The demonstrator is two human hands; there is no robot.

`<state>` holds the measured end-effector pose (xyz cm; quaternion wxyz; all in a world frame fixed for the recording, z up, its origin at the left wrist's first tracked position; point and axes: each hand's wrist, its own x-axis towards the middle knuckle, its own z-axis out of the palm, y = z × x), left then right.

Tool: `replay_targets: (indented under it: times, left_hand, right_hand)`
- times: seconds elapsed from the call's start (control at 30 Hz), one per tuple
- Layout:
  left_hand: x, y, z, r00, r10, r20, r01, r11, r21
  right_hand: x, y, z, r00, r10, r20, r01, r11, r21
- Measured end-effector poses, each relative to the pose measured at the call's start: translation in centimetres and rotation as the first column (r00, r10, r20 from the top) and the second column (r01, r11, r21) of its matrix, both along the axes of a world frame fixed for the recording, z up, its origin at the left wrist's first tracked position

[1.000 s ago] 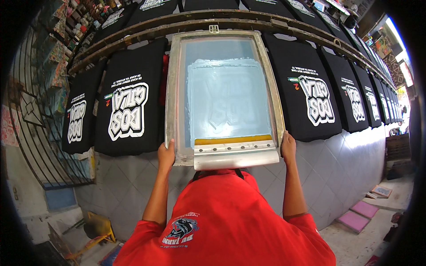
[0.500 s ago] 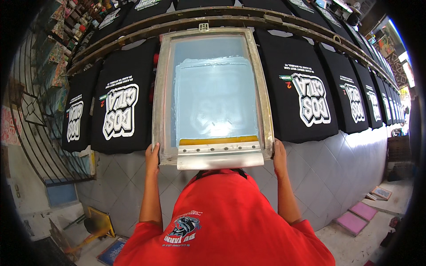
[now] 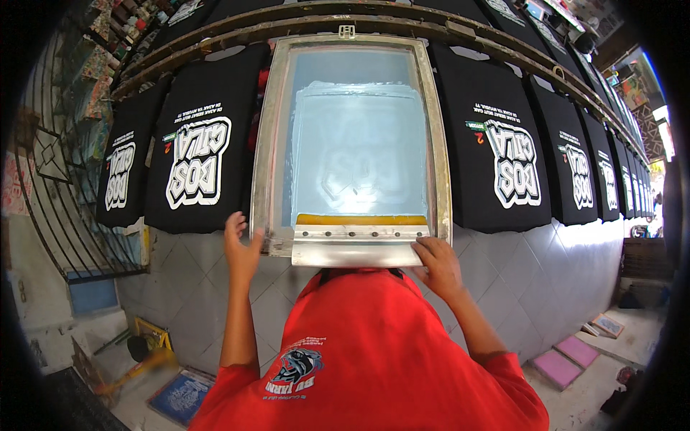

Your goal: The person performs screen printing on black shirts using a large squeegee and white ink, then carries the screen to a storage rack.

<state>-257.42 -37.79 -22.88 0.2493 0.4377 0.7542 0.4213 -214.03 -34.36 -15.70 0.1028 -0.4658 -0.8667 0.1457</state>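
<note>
A screen-printing frame (image 3: pixel 262 158) with pale blue mesh lies in front of me, its far edge at a small metal clamp (image 3: pixel 346 31). Across the near end of the mesh rests a squeegee (image 3: pixel 359 248) with a yellow blade and a metal holder. My right hand (image 3: pixel 438 266) has its fingers curled over the right end of that squeegee. Beside the frame's near left corner, my left hand (image 3: pixel 243 246) is raised with fingers apart, holding nothing. Faint lettering shows through the wet-looking mesh. What lies under the frame is hidden.
Black T-shirts with white lettering lie in a row on both sides, one left (image 3: pixel 200 151) and one right (image 3: pixel 503 144) of the frame. Wooden rails (image 3: pixel 251 32) run behind. Pink framed screens (image 3: pixel 557 368) and a blue one (image 3: pixel 183 395) lie on the floor.
Both hands have let go of the frame's near corners. My right hand has moved inward onto the squeegee's right end. My left hand has opened beside the frame. The view has shifted slightly.
</note>
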Motion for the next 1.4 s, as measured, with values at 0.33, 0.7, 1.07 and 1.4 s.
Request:
replay_targets:
  times: [0.33, 0.7, 1.07, 1.4]
  left_hand:
    - [5.8, 3.9, 7.6, 0.557, -0.751, -0.355, 0.761, 0.633, -0.143]
    - [2.8, 19.3, 8.0, 0.596, -0.638, -0.487, 0.737, 0.676, 0.016]
    - [3.5, 33.4, -1.3, 0.654, -0.429, -0.623, 0.636, 0.757, 0.146]
    - [1.9, 25.4, 10.5, 0.502, -0.851, -0.155, 0.786, 0.524, -0.329]
  right_hand:
    - [-2.1, 5.2, 5.7, 1.0, 0.005, 0.014, -0.004, 0.996, -0.084]
    - [-5.3, 19.7, 5.6, 0.969, -0.115, 0.22, 0.094, 0.99, 0.104]
    - [-6.7, 33.3, -5.5, 0.981, -0.157, 0.117, 0.101, 0.916, 0.388]
    - [-6.3, 25.6, 7.5, 0.976, 0.018, 0.219, 0.025, 0.981, -0.193]
